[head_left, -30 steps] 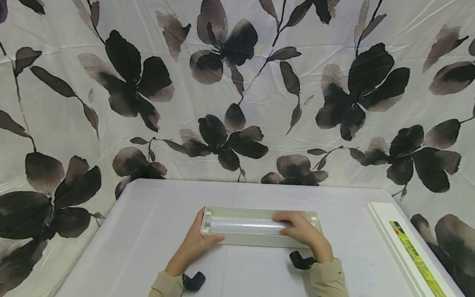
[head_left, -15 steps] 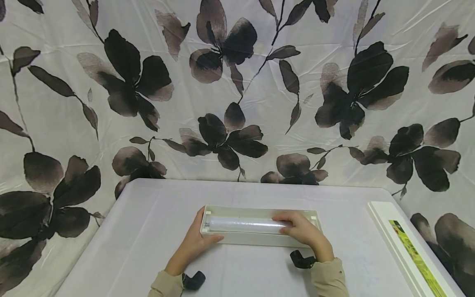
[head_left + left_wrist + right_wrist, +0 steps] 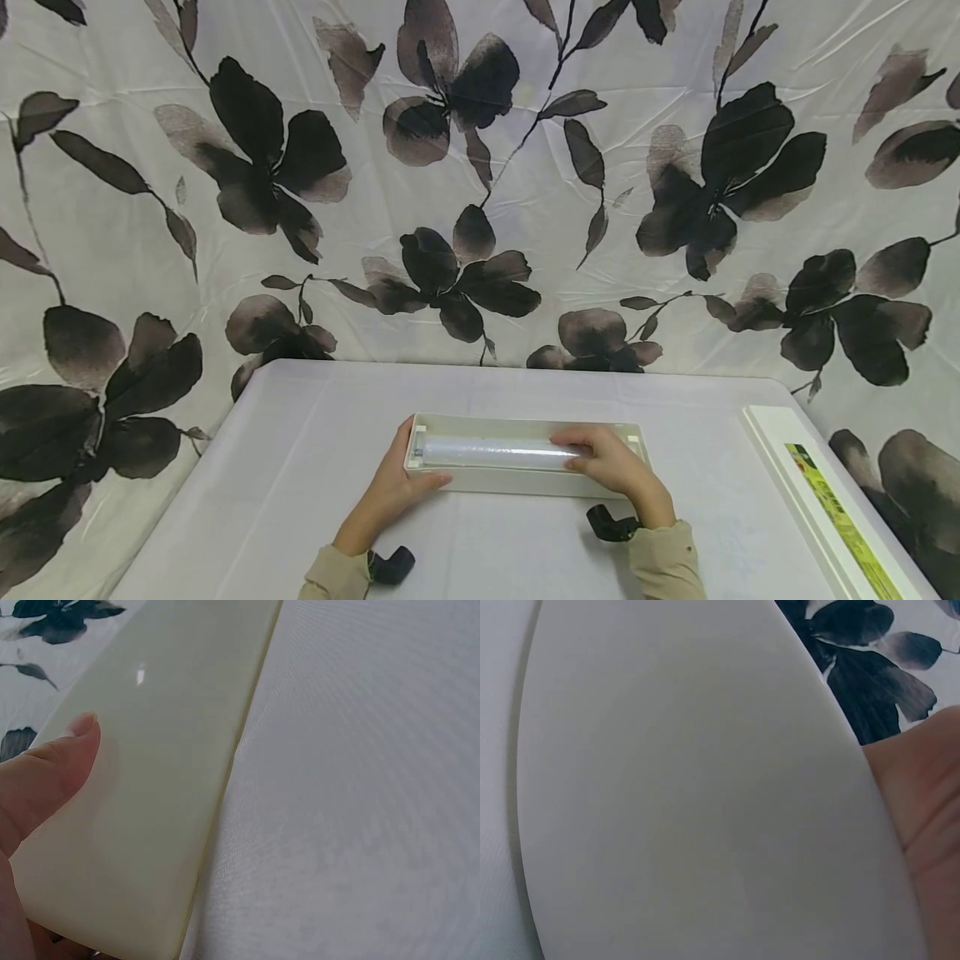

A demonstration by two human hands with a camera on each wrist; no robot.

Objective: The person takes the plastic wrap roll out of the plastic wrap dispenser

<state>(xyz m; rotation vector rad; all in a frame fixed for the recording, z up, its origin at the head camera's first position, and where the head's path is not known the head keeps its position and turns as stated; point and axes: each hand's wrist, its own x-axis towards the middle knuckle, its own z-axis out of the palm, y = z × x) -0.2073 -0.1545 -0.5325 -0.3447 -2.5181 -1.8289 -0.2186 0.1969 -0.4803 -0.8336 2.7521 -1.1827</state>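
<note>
A long, pale cream box (image 3: 517, 482) with an uncovered top lies crosswise on the table in the head view. Inside it is a shiny, translucent roll (image 3: 487, 452) that looks like cling film. My left hand (image 3: 399, 468) grips the left end of the box, and its thumb (image 3: 71, 754) lies along the near wall in the left wrist view. Reaching in from the right, my right hand (image 3: 611, 467) holds the right part of the roll between thumb and fingers. The box's smooth wall (image 3: 705, 787) fills most of the right wrist view, hiding those fingertips.
A long white cover (image 3: 772, 450) with a yellow-green label (image 3: 840, 517) lies at the table's right edge. White cloth covers the table (image 3: 487, 550). Behind it hangs a floral curtain (image 3: 570, 192). Black wrist mounts (image 3: 611, 525) jut inward from both sleeves.
</note>
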